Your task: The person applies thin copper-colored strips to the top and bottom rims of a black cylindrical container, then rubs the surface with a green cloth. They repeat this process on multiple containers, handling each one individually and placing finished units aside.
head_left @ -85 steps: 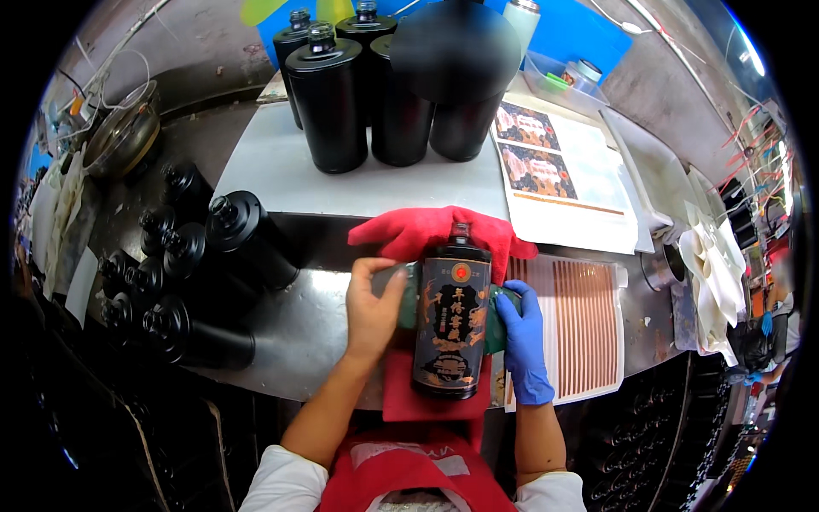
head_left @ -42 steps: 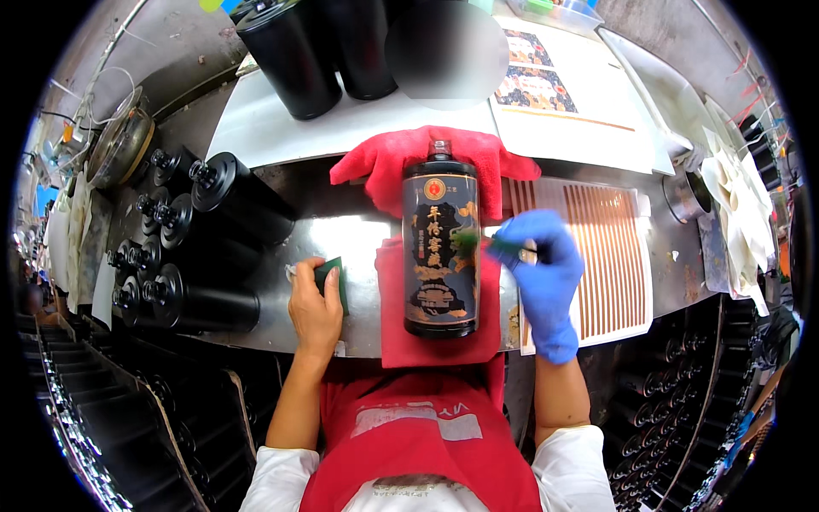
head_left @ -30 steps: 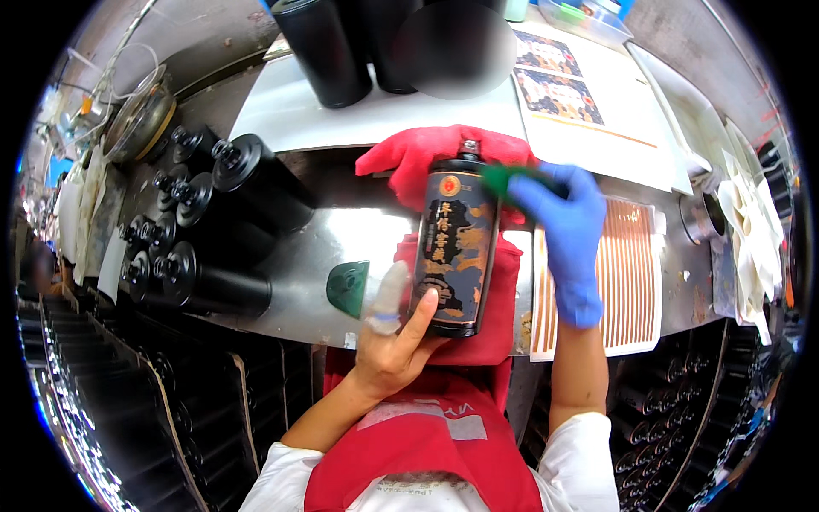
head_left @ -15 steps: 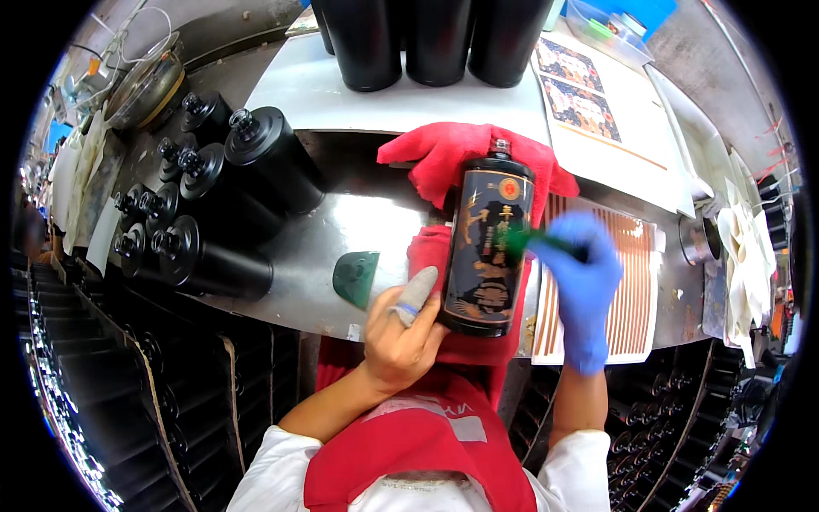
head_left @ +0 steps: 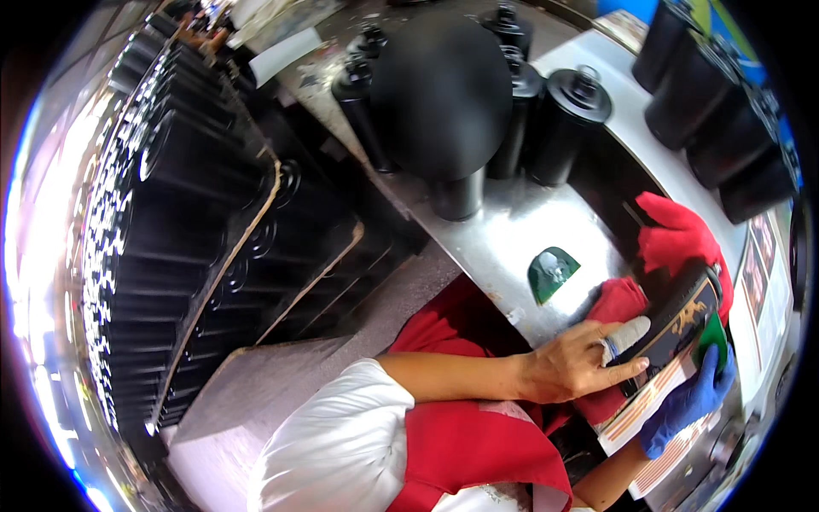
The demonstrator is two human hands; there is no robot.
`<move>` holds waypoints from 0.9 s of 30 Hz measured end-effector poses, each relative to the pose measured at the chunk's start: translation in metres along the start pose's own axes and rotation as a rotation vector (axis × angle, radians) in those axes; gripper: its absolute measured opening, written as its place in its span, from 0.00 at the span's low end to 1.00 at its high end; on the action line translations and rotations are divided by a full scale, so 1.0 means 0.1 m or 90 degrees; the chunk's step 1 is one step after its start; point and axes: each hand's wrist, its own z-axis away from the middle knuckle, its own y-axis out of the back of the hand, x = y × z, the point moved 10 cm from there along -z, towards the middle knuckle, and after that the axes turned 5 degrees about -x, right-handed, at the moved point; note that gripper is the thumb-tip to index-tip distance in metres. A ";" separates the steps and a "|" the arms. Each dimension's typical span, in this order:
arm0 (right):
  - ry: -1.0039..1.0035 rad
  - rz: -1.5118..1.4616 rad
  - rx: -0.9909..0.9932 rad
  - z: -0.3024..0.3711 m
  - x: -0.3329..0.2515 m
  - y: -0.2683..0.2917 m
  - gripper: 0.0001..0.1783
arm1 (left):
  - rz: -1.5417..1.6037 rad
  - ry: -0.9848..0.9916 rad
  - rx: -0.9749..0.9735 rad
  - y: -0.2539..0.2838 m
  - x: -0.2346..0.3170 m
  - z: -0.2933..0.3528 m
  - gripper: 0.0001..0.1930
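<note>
A black bottle (head_left: 668, 328) with a gold-patterned label lies tilted on a red cloth (head_left: 682, 239) at the right. My left hand (head_left: 563, 365), a pale cover on one finger, grips its lower end, fingers along its side. In its blue glove, my right hand (head_left: 689, 401) pinches a green scraper (head_left: 711, 340) against the label's right side. The bottle's far end is partly hidden by the cloth. On the metal table left of the bottle rests a second green piece (head_left: 553, 273), flat and rounded.
Several black bottles (head_left: 567, 128) stand at the table's far side, partly covered by a dark blurred round shape. More black bottles (head_left: 695, 98) stand on a white board at far right. A striped sheet (head_left: 653, 399) lies beside the gloved hand. Racks of dark bottles (head_left: 213, 213) fill the left.
The view has swung to the left, so the bottle and both hands now appear farther right. The scraper has moved to the label's right edge.
</note>
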 end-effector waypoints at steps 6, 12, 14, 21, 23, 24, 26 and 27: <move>0.155 -0.140 -0.109 1.12 0.11 0.14 0.05 | -0.004 -0.020 0.043 0.05 -0.05 0.20 0.21; -0.085 -0.034 -0.010 -0.14 0.24 0.24 0.11 | -0.025 -0.032 0.092 0.10 -0.02 0.08 0.18; 0.002 0.023 0.025 -0.53 0.01 0.09 0.10 | -0.120 -0.022 -0.003 -0.04 0.00 0.15 0.20; 0.386 0.142 -0.308 0.92 -1.01 -0.54 0.18 | 0.137 0.049 -0.007 -0.01 -0.30 0.06 0.18; 0.287 0.155 -0.346 1.02 -1.07 -0.49 0.19 | 0.138 0.030 0.001 -0.03 -0.30 0.02 0.17; 0.263 0.151 -0.307 0.89 -0.99 -0.46 0.17 | 0.131 0.026 -0.001 0.00 -0.28 0.01 0.15; 0.117 0.115 -0.208 0.23 -0.79 -0.38 0.12 | 0.143 0.026 -0.009 0.01 -0.24 -0.02 0.17; 0.159 0.081 -0.122 -0.08 -0.82 -0.32 0.11 | 0.162 0.022 -0.004 -0.02 -0.22 -0.01 0.18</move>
